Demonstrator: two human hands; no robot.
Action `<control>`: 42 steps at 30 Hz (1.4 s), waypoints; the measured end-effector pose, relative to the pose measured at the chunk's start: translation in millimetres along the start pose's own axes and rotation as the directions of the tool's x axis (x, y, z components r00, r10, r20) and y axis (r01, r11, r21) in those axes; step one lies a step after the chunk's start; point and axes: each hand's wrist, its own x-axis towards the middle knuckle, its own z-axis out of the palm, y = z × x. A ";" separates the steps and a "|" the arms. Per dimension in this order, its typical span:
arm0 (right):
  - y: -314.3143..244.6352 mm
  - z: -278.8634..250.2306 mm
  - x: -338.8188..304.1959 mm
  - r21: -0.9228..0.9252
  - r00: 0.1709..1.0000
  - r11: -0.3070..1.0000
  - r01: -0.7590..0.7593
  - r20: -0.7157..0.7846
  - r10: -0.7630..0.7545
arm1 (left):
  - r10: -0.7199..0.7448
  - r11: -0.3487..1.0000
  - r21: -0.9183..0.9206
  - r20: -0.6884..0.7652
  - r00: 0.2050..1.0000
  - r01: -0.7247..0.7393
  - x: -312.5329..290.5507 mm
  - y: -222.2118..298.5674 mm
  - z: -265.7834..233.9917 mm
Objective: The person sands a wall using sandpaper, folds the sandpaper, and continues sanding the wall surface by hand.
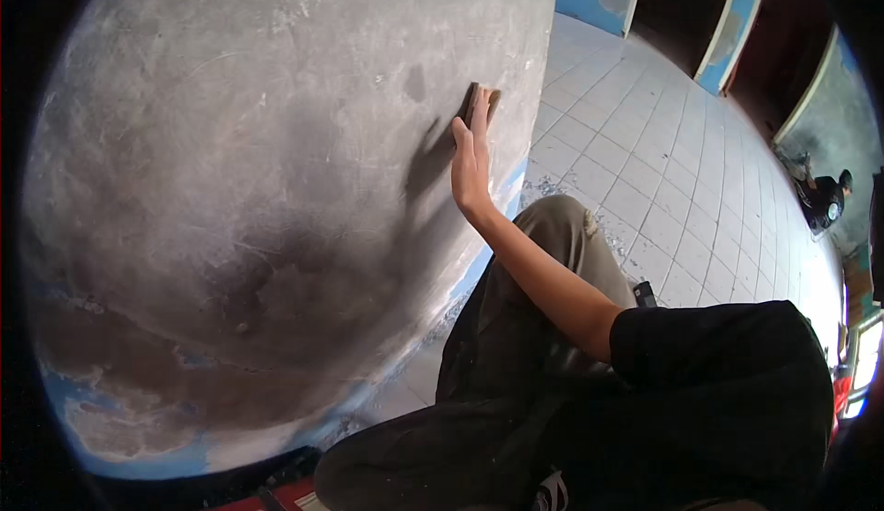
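Note:
My right hand (471, 168) is raised against a grey, scuffed wall (304, 97), near the wall's right edge. Under its fingers is a sanding block (494, 103), small and brown, pressed to the plaster. The fingers lie along the block and partly cover it. A shadow of the hand and forearm falls on the wall to the left. Lower down, the wall's surface turns brownish, with patches of blue paint (166, 460) along the bottom. My left hand is out of view.
My bent knee (562, 235) rises close to the wall's edge. Pale floor tiles (645, 152) stretch to the right, with crumbs of debris (552, 187) by the wall. Doorways (686, 5) stand beyond. Another person (822, 200) in dark clothes is low by the far right wall.

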 end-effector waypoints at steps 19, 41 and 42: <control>-0.2 23.2 -45.5 -0.077 0.996 0.997 0.031 0.081 -0.025 | 0.282 0.954 -0.124 0.050 0.958 -0.274 15.3 21.4 30.4; 5.9 36.1 -23.7 0.154 0.019 0.247 0.957 0.813 -0.582 | -0.353 0.880 0.439 0.861 0.367 -0.183 -106.8 -140.6 5.8; 23.9 25.1 -32.8 0.275 -0.144 0.197 0.941 0.852 -0.503 | -0.400 0.881 0.456 0.859 0.319 -0.125 -118.4 -145.6 5.5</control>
